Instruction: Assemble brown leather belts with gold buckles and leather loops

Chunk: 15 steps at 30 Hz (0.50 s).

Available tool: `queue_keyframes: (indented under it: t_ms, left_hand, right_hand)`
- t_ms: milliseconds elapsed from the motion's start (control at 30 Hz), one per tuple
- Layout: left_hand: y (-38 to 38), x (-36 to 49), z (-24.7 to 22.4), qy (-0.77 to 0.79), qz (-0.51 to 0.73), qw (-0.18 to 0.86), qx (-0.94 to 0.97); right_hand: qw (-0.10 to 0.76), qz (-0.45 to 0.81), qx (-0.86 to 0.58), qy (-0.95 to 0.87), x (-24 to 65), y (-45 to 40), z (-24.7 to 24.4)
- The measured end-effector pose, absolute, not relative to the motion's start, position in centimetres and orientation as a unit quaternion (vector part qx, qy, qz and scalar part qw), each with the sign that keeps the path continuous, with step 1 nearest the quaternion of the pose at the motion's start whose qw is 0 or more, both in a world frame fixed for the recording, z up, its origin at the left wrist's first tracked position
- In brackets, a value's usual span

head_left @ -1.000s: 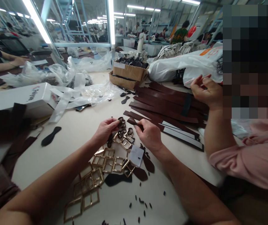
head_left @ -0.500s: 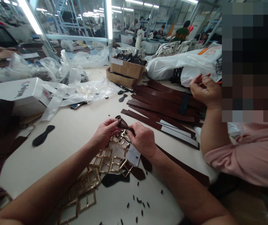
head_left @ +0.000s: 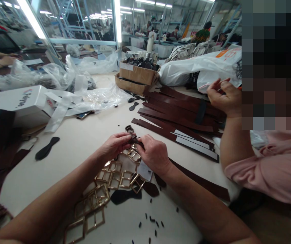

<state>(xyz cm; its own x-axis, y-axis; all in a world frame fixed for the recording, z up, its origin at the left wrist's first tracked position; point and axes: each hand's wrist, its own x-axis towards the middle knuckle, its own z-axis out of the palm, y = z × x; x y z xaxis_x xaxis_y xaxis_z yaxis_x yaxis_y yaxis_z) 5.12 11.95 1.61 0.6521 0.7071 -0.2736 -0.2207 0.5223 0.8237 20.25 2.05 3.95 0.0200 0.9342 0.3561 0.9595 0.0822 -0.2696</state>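
Between both hands is a small dark brown leather piece [head_left: 137, 140], folded or bent; the fingers hide much of it. My left hand [head_left: 118, 145] pinches its left end, and my right hand [head_left: 155, 152] is closed round the right end. Just beyond the fingertips lie small dark loops [head_left: 129, 128]. Below the hands, several gold buckles [head_left: 115, 179] spread over the white table [head_left: 84, 149]. Close to them are a black leather tab [head_left: 125, 196], a brown leather tab [head_left: 150, 189] and a pale card [head_left: 144, 170].
Brown leather strips [head_left: 176, 112] lie at the right, near a co-worker's raised hand [head_left: 224, 96]. Behind stand a cardboard box [head_left: 135, 76] and a white plastic bag [head_left: 178, 73]. A white box [head_left: 25, 101] is at left. Small dark bits [head_left: 152, 219] dot the front.
Both hands have tilted the leather piece and drawn it slightly lower, so less of it shows. The dark loops beyond the fingers are now more visible.
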Motion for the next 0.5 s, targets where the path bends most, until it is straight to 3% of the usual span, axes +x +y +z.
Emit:
queue_keyframes:
  t_ms: [133,333,500]
  left_hand:
    - [11.3,5.3,1.6,0.321,0.302,0.777,0.449]
    - [10.3,5.3,2.1,0.361,0.331,0.631,0.601]
    - [10.2,5.4,1.0,0.362,0.3,0.61,0.638]
  right_hand:
    - [0.242,0.009,-0.69,-0.682,20.6,2.3,4.1]
    - [0.311,0.121,-0.672,-0.661,21.5,1.9,5.2]
    - [0.302,0.187,-0.643,-0.679,21.8,1.9,5.2]
